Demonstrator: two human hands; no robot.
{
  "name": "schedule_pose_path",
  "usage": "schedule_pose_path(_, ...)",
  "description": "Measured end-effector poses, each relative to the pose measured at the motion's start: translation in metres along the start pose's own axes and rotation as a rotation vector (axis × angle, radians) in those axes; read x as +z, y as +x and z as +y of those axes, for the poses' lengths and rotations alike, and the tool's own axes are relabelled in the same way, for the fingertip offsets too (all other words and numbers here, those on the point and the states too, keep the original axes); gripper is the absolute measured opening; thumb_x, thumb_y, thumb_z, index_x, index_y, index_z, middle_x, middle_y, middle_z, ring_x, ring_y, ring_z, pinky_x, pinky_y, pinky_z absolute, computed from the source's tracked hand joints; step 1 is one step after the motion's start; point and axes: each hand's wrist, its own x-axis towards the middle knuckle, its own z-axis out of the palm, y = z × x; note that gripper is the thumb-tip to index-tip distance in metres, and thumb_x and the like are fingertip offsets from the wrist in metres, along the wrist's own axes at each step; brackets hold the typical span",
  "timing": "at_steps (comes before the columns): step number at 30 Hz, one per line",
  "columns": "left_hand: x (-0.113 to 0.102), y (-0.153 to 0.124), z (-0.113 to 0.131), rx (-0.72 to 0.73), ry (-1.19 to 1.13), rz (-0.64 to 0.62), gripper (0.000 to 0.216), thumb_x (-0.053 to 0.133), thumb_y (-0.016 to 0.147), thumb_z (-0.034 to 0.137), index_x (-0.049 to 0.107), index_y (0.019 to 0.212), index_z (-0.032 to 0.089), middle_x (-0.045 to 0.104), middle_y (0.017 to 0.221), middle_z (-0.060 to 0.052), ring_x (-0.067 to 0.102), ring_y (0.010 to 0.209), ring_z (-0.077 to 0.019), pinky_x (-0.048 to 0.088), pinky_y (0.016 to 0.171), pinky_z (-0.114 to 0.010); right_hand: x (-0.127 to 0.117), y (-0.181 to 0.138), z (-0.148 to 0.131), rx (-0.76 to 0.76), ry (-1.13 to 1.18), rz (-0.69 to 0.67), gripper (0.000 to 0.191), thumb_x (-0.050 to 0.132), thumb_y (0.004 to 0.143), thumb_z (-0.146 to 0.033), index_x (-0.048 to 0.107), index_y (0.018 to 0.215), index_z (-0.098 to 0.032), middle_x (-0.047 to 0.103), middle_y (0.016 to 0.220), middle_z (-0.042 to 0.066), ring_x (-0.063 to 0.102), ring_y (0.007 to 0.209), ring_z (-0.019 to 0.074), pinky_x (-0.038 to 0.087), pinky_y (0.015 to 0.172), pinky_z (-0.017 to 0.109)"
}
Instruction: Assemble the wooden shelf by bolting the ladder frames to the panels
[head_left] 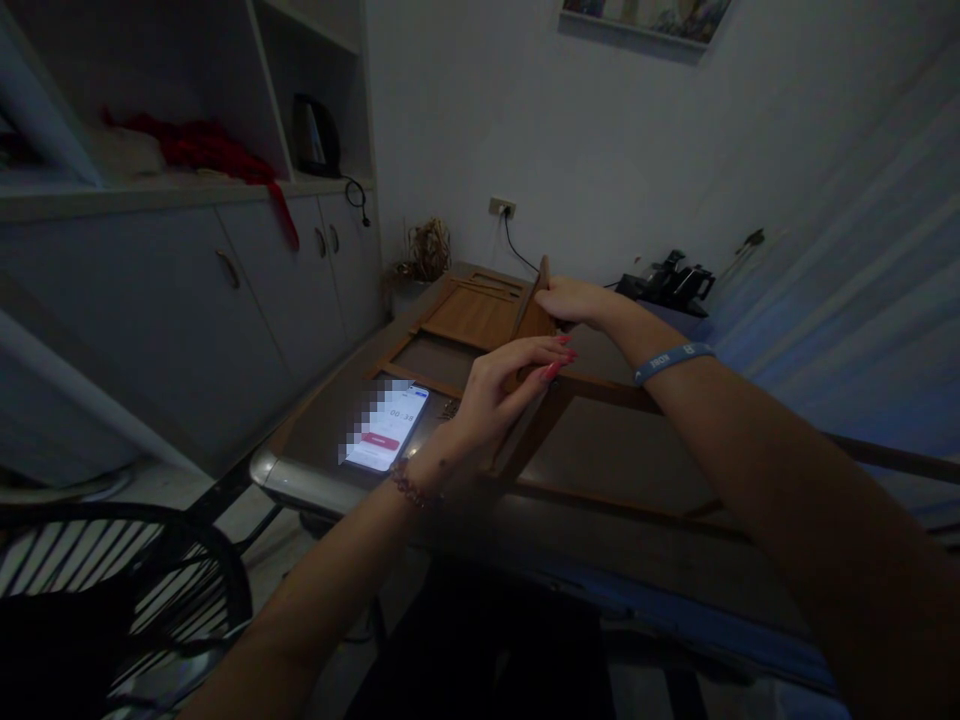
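Observation:
A thin wooden panel (534,318) stands on edge on a wooden frame (600,395) that lies flat on the table. My left hand (510,385) curls round the panel's near end, fingers closed on it. My right hand (576,300) grips the panel's far top corner. A blue wristband sits on my right wrist and a bead bracelet on my left. More flat wooden panels (474,312) lie on the table beyond my hands.
A phone (388,425) with a lit screen lies on the table's left side near its rounded edge (300,480). White cabinets (225,290) with a kettle (315,135) stand left. A black wire chair (112,600) is at lower left. A dark device (671,282) sits at the back.

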Motion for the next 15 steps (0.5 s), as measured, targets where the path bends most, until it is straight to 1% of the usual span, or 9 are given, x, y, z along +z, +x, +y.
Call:
schedule_pose_path(4,0.0003,-0.0001,-0.0008,0.014,-0.002,-0.002,0.020,0.050,0.091,0.021,0.066,0.101,0.015,0.071,0.107,-0.009,0.063,0.111,-0.0155,0.049,0.100,-0.033,0.0007,-0.0011,-0.0013,-0.017,-0.004,-0.007,0.030,0.033,0.093,-0.016,0.061,0.092,-0.005,0.052,0.055,0.004,0.052,0.050,0.0138,0.051,0.060,0.030)
schedule_pose_path(6,0.0005,-0.0003,-0.0015,0.016,-0.010,0.002,0.020,0.050,0.091,0.021,0.066,0.101,0.016,0.071,0.107,-0.008,0.063,0.111,-0.0155,0.049,0.101,-0.033,0.0013,-0.0024,-0.0027,-0.018,-0.004,-0.018,0.029,0.033,0.092,-0.014,0.061,0.091,-0.005,0.052,0.055,0.004,0.052,0.050,0.0134,0.051,0.062,0.031)
schedule_pose_path(11,0.0004,-0.0009,-0.0016,0.000,-0.012,0.000,0.020,0.050,0.091,0.021,0.066,0.101,0.017,0.070,0.108,-0.008,0.063,0.111,-0.0161,0.049,0.101,-0.034,0.0017,-0.0059,-0.0053,0.007,0.003,-0.022,0.030,0.033,0.092,-0.013,0.062,0.089,-0.008,0.058,0.060,0.007,0.057,0.054,0.0152,0.052,0.062,0.030)
schedule_pose_path(15,-0.0005,-0.0002,0.0006,0.003,-0.006,-0.001,0.020,0.050,0.091,0.022,0.067,0.101,0.017,0.071,0.106,-0.008,0.064,0.110,-0.0161,0.049,0.100,-0.034,0.0018,-0.0055,-0.0046,0.012,0.013,-0.043,0.028,0.034,0.091,-0.013,0.062,0.092,-0.006,0.062,0.066,0.011,0.061,0.058,0.0175,0.053,0.060,0.031)
